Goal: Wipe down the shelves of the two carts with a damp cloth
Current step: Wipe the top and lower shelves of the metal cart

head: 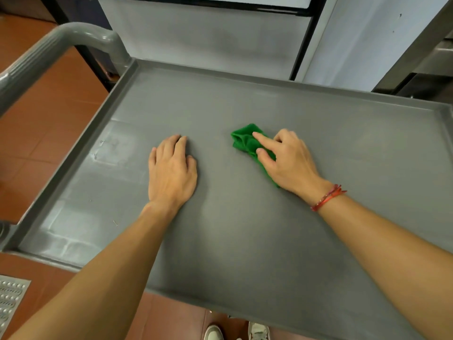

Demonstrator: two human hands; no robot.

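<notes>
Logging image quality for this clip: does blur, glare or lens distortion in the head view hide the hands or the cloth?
No. Head view: soft, even light, faint shadows beside the left hand and right hand; head view: hands and green cloth are sharp; head view: pale sheen on the cart shelf, its rim bowed by the wide angle.

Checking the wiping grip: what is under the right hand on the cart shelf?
A bunched green cloth, held against the grey shelf by the right hand. Its end shows past the fingertips and an edge shows near the wrist; the part beneath the palm is covered.
</notes>
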